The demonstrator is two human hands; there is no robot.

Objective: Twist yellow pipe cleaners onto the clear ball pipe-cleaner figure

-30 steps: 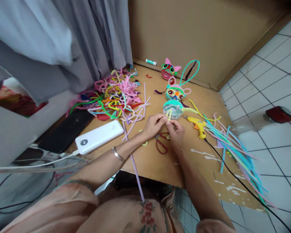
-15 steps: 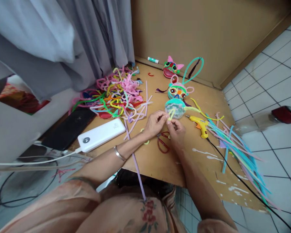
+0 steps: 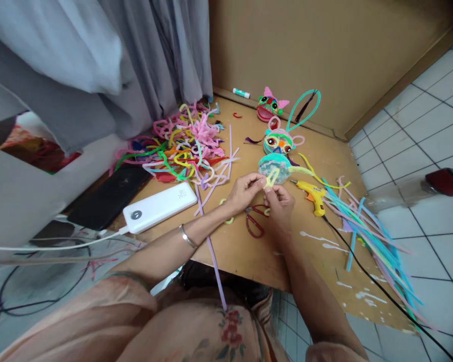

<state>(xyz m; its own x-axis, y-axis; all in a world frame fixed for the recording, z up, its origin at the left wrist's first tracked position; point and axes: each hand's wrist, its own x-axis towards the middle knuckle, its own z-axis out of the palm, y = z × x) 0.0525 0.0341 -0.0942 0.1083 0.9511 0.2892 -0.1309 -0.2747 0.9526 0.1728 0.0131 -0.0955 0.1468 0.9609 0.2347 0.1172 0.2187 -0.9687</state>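
Observation:
Between the fingertips of both hands is a pale yellow pipe cleaner (image 3: 274,176) bent into a narrow loop. My left hand (image 3: 245,192) pinches its lower end from the left, and my right hand (image 3: 281,203) pinches it from the right. Just beyond the fingers lies a round piece with a turquoise rim (image 3: 275,163), partly hidden by the loop. Red-handled scissors (image 3: 255,226) rest on the table below, their blades hidden under my hands. A short pale yellow pipe cleaner piece (image 3: 229,220) lies beneath my left wrist.
A yellow glue gun (image 3: 314,195) with a black cord lies right, beside a bundle of pipe cleaners (image 3: 373,246). Two decorated animal heads (image 3: 278,143) stand behind. A tangled pipe cleaner heap (image 3: 189,141), white power bank (image 3: 160,207) and black phone (image 3: 107,196) are left.
The yellow loop has turned and tilted further to the right in my fingers. Both hands keep their pinch, and the whole view has shifted slightly.

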